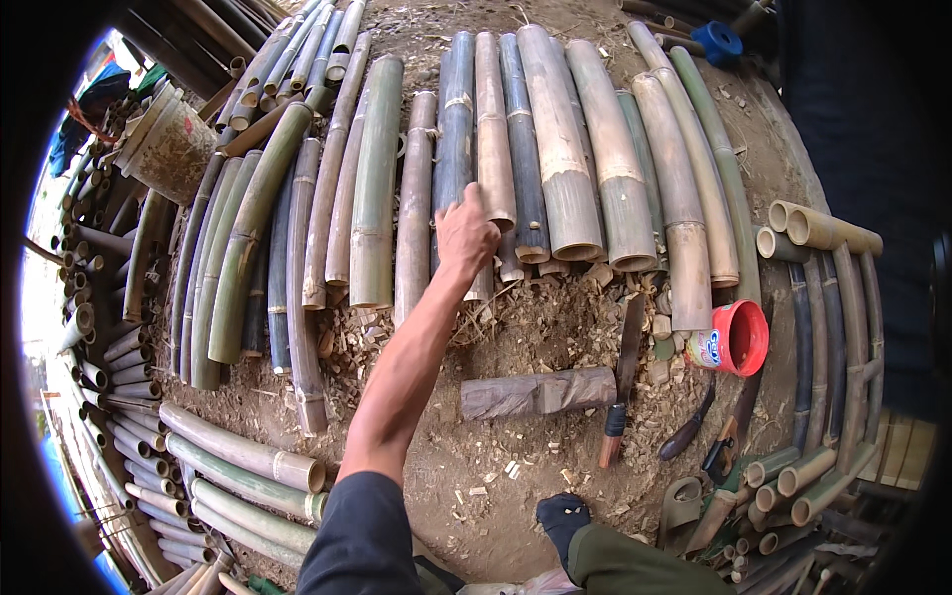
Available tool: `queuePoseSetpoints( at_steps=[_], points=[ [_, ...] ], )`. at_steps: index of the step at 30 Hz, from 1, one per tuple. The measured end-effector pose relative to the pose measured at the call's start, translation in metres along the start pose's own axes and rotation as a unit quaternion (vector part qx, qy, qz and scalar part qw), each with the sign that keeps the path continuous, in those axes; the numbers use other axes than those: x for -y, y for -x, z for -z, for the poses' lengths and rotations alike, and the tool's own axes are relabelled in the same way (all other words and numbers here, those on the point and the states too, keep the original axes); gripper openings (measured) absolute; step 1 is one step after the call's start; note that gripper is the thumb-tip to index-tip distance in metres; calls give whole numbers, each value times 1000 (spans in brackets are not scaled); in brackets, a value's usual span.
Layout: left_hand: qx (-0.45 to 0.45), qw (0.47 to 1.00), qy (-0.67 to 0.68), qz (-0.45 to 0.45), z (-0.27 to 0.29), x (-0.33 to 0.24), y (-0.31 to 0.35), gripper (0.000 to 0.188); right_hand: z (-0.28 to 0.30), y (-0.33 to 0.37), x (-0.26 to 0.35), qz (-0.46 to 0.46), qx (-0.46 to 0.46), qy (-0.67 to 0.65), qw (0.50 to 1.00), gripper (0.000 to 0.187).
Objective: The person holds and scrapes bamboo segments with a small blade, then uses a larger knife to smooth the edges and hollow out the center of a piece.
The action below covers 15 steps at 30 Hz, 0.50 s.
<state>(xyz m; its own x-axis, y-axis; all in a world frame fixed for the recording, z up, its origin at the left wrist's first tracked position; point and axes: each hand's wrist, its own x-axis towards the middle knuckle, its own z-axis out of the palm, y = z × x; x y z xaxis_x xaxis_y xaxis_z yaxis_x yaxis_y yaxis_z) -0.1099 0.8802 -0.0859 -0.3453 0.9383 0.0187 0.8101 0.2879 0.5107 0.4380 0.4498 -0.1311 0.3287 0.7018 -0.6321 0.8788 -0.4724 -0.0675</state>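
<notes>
My left hand [466, 230] reaches forward over the row of bamboo poles, its bare forearm coming out of a dark sleeve. The fingers are curled, and the hand lies across a dark bamboo pole [456, 139] and the edge of a tan bamboo pole [493, 129]. Whether anything is gripped under the fingers is hidden. To the right of these lie a thick pale bamboo pole [560, 139] and a greenish one [615, 169], their hollow cut ends toward me. My right hand is out of view.
A wooden block [540, 394] lies on chip-strewn dirt beside a machete [613, 431]. Right of it are a dark-handled knife [687, 426], another blade [726, 446] and a red tub [756, 339] on its side. Bamboo stacks [248, 461] line both sides; a dirty bucket [169, 149] stands far left.
</notes>
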Motion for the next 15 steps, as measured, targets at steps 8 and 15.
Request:
queuePoseSetpoints(
  at_steps=[8, 15],
  points=[
    [288, 498, 814, 82, 39, 20, 90, 68, -7, -31, 39, 90, 17, -25, 995, 38],
    [180, 688, 673, 204, 45, -4, 111, 47, 6, -56, 57, 217, 8, -17, 976, 39]
  ],
)
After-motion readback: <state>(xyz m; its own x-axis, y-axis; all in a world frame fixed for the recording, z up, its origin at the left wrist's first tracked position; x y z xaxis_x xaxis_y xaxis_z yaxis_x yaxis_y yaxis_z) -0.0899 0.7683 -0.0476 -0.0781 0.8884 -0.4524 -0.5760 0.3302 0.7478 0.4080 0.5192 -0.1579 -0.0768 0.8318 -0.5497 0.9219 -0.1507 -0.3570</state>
